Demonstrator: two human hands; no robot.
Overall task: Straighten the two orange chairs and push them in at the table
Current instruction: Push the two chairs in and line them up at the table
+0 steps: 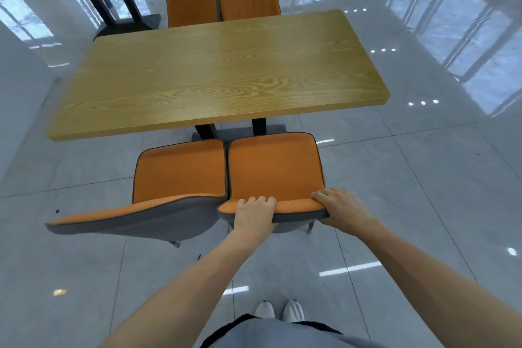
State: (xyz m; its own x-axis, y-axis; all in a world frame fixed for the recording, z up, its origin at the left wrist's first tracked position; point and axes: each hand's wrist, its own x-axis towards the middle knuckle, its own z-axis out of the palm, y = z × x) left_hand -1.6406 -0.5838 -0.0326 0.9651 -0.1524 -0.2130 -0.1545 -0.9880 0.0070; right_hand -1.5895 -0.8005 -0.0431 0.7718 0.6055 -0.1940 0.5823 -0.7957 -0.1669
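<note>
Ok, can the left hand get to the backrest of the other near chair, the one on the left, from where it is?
Probably yes. The left hand grips the right chair's backrest near its left end, and the left chair's backrest sits right beside it, with nothing between them. It would have to let go first.

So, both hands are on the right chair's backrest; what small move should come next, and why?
Probably push the right chair forward: left hand and right hand grip its backrest, and its seat lies short of the table edge. The left chair sits skewed, so straighten it afterwards.
</note>
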